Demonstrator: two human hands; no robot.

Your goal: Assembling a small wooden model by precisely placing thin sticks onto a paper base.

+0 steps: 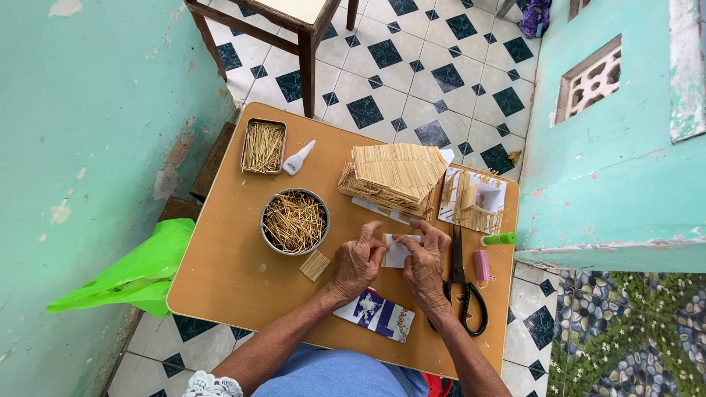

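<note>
My left hand (358,261) and my right hand (426,261) meet over a small white paper piece (398,252) on the wooden table (228,272). Both hands pinch the paper, and a thin stick lies along its top edge between my fingertips. Just beyond the hands stands a model house of sticks (393,176) with a slanted stick roof. A round metal bowl (295,221) full of thin sticks sits left of my left hand. A small glued stick panel (315,265) lies beside that hand.
A rectangular tin of sticks (263,146) and a white glue bottle (298,158) lie at the far left. Black scissors (464,283), a pink tube (481,265) and a green-capped bottle (500,239) lie right. A stick frame on paper (474,198), a printed wrapper (376,314), a green bag (136,272) and a chair (294,29) surround.
</note>
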